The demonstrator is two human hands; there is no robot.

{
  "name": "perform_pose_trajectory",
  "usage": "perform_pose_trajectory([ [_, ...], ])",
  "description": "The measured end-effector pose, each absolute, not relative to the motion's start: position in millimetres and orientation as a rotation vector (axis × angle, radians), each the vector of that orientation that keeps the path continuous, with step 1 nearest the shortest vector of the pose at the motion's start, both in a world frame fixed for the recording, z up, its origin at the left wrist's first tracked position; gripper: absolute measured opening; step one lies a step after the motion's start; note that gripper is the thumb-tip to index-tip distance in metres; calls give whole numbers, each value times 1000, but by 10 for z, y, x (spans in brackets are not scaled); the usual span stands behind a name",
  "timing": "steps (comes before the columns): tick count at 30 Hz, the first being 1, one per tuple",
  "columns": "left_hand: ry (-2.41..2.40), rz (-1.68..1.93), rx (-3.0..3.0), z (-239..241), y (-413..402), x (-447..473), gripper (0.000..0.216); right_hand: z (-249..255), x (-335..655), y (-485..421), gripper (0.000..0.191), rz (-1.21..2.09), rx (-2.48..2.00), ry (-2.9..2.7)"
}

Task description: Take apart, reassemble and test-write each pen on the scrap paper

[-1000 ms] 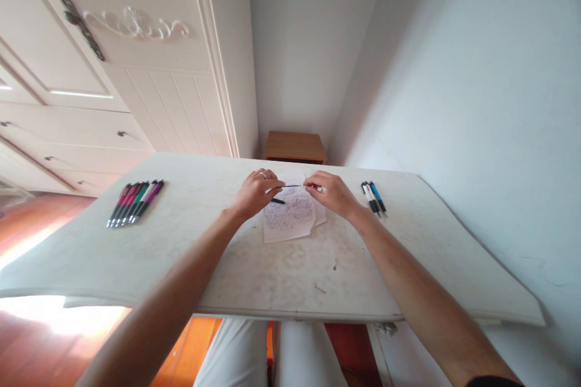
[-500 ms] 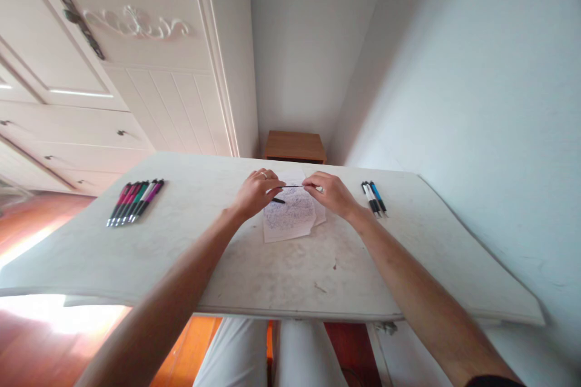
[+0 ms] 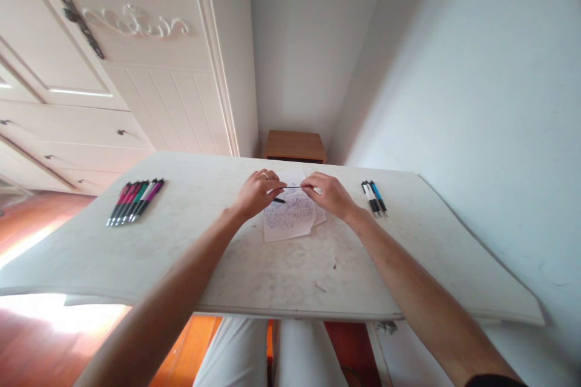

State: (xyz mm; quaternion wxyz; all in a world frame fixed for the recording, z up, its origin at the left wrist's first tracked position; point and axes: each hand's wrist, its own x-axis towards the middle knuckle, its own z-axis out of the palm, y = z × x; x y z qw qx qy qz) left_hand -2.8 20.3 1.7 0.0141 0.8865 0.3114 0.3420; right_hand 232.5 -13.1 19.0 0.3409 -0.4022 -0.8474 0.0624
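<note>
A slim, dark rod (image 3: 293, 187) was stretched level between the person's two hands, thin as a line, straight, and nearly black along the short length that showed. Both of its ends were hidden by fingers, so its full length and its tips could not be told. It was held at the twelve o'clock side of a sheet of paper (image 3: 288, 221) covered in dense bluish-purple scribble, with the edge of a second sheet (image 3: 321, 216) poking out at three o'clock. Whether the rod touched the paper could not be made out.

The left hand (image 3: 258, 193), with a ring on one finger, was clamped on the rod's nine o'clock end between thumb and fingers; the right hand (image 3: 330, 195) pinched the three o'clock end the same way. The hands were apart, only the bare middle of the rod between them. Just below the left fingertips, toward eleven o'clock on the paper, a short black piece (image 3: 279, 200) stuck out, partly hidden.

On the white table (image 3: 290, 278), a row of coloured pens (image 3: 135, 202) lay well apart at nine o'clock, and a smaller group of pens (image 3: 374, 198) at three.

Compared with half a second earlier, the right fingertips had slid slightly toward nine o'clock, leaving less rod showing; the left hand, the paper and both pen groups had stayed put.
</note>
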Motion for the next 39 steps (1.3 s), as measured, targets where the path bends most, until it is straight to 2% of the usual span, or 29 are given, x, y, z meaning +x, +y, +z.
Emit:
perform_pose_trajectory([
  [13,900,1062,2765,-16,179,33,14,103,2199,-152,13,242,-1034,-2207],
  [19,894,1059,2767,5,140,52,15,74,2194,-136,15,206,-1018,-2173],
  [24,840,1069,2778,2,124,54,15,67,2188,-143,24,155,-1054,-2168],
  [39,890,1032,2743,4,123,65,17,76,2195,-151,26,91,-1090,-2210],
])
